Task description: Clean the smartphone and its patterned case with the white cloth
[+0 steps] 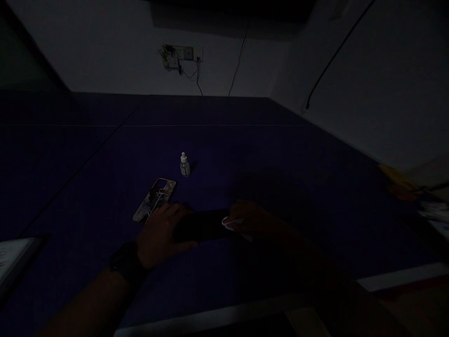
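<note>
A dark phone [206,225] lies lengthwise between my two hands, low over the blue tabletop. My left hand [163,234], with a black watch on its wrist, grips the phone's left end, thumb along the near edge. Pinched in my right hand [247,217] is a white cloth [228,223], pressed against the phone's right end. Just beyond my left hand lies a patterned phone case [156,200]. Behind the case stands a small dropper bottle [184,166] with a white cap, upright. Dim light hides the phone's details.
The blue table [217,145] reaches back to a wall with a socket panel [180,54] and hanging cables. At the left edge sits a pale, book-like object [16,257]. A yellow item [398,180] and some papers [437,213] lie at the far right.
</note>
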Demonstrator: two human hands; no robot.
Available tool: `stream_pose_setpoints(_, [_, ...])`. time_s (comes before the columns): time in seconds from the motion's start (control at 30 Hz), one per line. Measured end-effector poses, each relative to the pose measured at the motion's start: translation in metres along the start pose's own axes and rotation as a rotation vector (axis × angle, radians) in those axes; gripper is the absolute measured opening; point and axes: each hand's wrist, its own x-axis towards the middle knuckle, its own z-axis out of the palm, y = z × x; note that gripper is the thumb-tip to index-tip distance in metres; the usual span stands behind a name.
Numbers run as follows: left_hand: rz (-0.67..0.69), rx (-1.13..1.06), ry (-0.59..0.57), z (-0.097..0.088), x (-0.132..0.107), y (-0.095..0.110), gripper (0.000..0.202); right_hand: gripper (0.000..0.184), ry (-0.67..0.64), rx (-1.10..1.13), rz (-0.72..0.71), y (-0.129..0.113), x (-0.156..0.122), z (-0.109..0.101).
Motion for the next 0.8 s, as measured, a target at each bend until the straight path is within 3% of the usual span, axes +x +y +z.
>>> stream_pose_setpoints(0.1, [0.011,0.000,0.011,0.001,0.000,-0.001,0.060,0.016,0.160,-0.053,0.046,0.012,0.011,0.005])
stream_pose_setpoints(0.17, [0.006,0.003,0.007,0.001,-0.001,-0.001,0.060,0.017,0.191,-0.056,0.046,0.015,0.013,0.006])
stream_pose_setpoints(0.4, [-0.015,-0.005,-0.005,-0.001,0.001,0.002,0.059,0.016,-0.118,0.062,-0.030,-0.006,-0.008,-0.009])
stream_pose_setpoints(0.47, [-0.017,-0.009,-0.014,-0.002,0.001,0.002,0.060,0.016,-0.145,0.076,-0.011,-0.007,-0.009,-0.009])
stream_pose_setpoints(0.7, [-0.009,-0.012,-0.009,0.000,0.000,0.001,0.059,0.023,0.149,-0.050,0.069,0.017,0.013,0.002])
stream_pose_setpoints(0.8, [-0.018,-0.009,-0.011,-0.001,0.000,0.001,0.060,0.022,0.161,-0.036,0.026,0.018,0.013,0.002])
